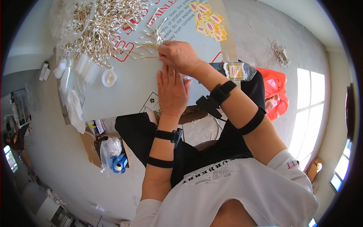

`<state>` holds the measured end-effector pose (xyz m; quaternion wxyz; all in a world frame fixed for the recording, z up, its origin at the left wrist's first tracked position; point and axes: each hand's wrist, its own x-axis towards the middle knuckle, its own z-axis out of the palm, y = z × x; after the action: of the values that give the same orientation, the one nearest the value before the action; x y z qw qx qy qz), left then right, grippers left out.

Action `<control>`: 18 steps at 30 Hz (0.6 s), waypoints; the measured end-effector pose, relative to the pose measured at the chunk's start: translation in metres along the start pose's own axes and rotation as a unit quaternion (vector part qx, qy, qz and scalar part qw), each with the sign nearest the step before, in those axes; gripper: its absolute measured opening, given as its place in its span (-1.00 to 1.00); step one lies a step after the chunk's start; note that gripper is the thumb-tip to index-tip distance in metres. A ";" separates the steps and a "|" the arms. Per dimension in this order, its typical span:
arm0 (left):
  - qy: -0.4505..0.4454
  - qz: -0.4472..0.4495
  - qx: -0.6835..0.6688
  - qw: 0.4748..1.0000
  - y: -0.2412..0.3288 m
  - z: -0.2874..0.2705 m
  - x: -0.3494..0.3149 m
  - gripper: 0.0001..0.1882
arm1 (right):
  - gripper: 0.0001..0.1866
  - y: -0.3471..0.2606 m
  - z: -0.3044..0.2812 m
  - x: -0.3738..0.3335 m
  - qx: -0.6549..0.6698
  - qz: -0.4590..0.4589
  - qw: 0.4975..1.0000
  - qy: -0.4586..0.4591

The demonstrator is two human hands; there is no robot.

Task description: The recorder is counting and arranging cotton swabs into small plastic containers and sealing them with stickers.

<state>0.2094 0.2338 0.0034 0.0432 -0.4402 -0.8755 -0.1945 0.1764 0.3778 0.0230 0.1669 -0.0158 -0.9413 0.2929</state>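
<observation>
My left hand [173,92] lies on the board-like tabletop with its fingers stretched out, pointing away from me. Beside its thumb a bit of clear, shiny wrapping [185,77] shows; the rest is covered by the hand. My right hand [178,56] reaches across just beyond the left fingertips, its fingers curled together. Loose cotton swabs [151,58] lie right against its fingertips, and whatever it pinches is hidden. A small scattered group of swabs [153,36] lies just past it.
A big heap of cotton swabs [102,34] covers the far left of the table [132,87]. Nearer are clear plastic containers [87,68] and a round white tub [109,78]. Yellow-and-white labels [209,22] lie far right. A filled swab pack [235,70] sits by the right edge, above a red bag [275,92].
</observation>
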 end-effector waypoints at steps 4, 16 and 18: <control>0.011 0.009 0.002 1.000 0.002 0.000 -0.001 -0.40 | -0.91 0.004 0.006 0.013 -0.030 -0.005 0.999 -0.031; -0.026 -0.021 0.017 0.999 0.003 -0.006 0.003 -0.23 | -0.93 0.021 -0.042 -0.033 0.010 0.001 0.987 -0.160; -0.029 -0.022 0.015 0.999 0.003 -0.006 0.004 -0.24 | -0.95 0.017 -0.037 -0.027 0.061 0.012 0.997 -0.042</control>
<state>0.2085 0.2362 0.0105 0.0204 -0.4254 -0.8889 -0.1690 0.2124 0.4085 0.0345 0.1244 -0.0049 -0.9277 0.3520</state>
